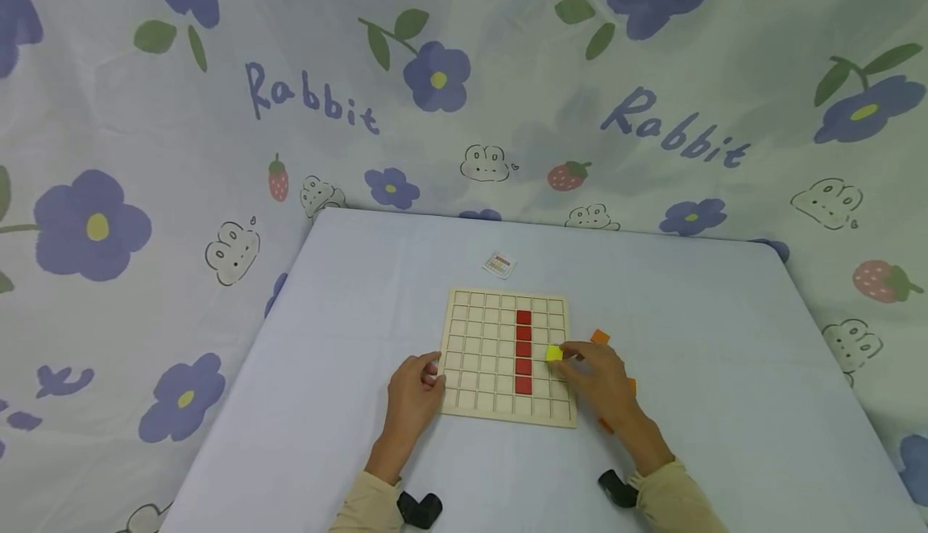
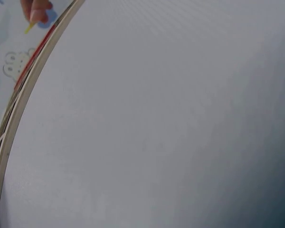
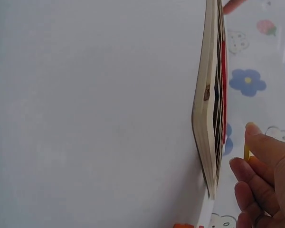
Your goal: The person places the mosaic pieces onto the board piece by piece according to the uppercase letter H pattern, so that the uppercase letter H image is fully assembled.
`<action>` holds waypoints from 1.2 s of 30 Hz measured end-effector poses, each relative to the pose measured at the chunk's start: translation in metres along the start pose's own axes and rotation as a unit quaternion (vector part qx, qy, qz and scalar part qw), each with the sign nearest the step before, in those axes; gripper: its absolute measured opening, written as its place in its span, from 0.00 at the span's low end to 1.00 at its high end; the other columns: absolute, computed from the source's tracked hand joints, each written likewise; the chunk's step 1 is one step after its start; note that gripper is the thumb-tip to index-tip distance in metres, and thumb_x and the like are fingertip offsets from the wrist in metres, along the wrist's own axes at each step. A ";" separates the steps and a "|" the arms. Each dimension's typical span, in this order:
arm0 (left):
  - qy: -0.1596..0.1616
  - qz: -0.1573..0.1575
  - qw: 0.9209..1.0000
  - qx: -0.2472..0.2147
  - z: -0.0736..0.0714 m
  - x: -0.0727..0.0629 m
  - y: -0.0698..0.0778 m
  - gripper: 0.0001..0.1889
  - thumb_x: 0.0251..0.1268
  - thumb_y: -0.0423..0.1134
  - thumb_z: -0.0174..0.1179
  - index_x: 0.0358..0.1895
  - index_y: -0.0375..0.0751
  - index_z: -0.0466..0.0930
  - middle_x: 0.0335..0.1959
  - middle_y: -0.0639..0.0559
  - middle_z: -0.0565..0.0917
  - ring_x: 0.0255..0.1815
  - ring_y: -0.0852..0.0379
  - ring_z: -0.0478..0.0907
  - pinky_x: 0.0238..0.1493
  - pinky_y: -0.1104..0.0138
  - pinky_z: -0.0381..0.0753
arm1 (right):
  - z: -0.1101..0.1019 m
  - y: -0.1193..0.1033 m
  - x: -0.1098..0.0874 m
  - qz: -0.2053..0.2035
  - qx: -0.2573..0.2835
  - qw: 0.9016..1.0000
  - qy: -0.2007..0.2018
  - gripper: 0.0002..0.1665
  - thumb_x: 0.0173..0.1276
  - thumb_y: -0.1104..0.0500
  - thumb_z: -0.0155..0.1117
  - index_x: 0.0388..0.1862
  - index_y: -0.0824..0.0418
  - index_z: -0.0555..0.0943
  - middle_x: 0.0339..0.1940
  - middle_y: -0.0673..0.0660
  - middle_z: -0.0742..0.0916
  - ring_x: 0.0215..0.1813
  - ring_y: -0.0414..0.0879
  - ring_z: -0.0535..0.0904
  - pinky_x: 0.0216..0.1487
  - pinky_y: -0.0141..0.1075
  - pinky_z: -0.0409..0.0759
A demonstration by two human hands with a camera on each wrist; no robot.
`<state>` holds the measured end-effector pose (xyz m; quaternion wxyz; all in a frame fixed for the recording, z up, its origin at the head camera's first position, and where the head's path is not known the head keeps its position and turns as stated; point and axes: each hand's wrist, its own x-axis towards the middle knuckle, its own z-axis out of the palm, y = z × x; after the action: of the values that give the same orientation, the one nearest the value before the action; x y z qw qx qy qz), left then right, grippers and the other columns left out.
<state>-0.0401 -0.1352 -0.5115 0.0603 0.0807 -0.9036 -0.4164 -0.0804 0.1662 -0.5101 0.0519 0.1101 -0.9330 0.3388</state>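
The step in hand is judged to be the placing of a small yellow square tile (image 1: pixel 554 353) on a pale wooden grid board (image 1: pixel 478 372). The tile is pinched between the thumb and fingertips of the right hand (image 1: pixel 602 384), over the board's right-hand columns; in the right-wrist view it is held clear of the board. The board's left edge is touched by the left hand (image 1: pixel 415 394); whether it is clamped cannot be told. Five red square tiles (image 1: pixel 524 349) are lined up in one column of the board. For the next move, alignment with one cell, lowering and release appear to be required. Orange tiles (image 1: pixel 600 336) right of the board are partly covered by the right hand and forearm. Print on the small white card (image 1: pixel 499 265) beyond the board's far edge is too small to be read.
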 end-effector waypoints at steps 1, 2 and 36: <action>-0.001 -0.001 1.000 0.000 0.000 0.000 0.000 0.18 0.55 0.24 0.67 0.52 0.33 0.85 0.32 0.49 0.80 0.29 0.64 0.76 0.30 0.78 0.78 | 0.001 -0.002 0.001 -0.001 0.001 1.000 -0.002 0.18 0.58 0.55 0.78 0.47 0.57 0.87 0.38 0.48 0.89 0.42 0.43 0.79 0.46 0.41 0.78; -0.001 -0.001 1.000 -0.001 0.000 0.000 0.001 0.18 0.55 0.24 0.67 0.52 0.33 0.85 0.32 0.49 0.80 0.29 0.64 0.76 0.30 0.78 0.78 | 0.002 -0.004 0.002 0.000 0.003 1.000 -0.005 0.18 0.58 0.54 0.78 0.47 0.57 0.87 0.38 0.48 0.89 0.42 0.43 0.79 0.45 0.39 0.78; 0.004 0.000 1.000 0.002 -0.001 0.000 0.002 0.18 0.55 0.24 0.67 0.51 0.34 0.85 0.31 0.49 0.80 0.29 0.63 0.76 0.29 0.77 0.78 | 0.025 -0.038 0.027 -0.008 -0.001 0.998 -0.055 0.15 0.59 0.49 0.77 0.42 0.53 0.87 0.32 0.43 0.86 0.40 0.41 0.75 0.41 0.34 0.76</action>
<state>-0.0399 -0.1343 -0.5097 0.0636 0.0828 -0.9041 -0.4145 -0.0977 0.1167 -0.5011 0.0034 0.1361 -0.9336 0.3313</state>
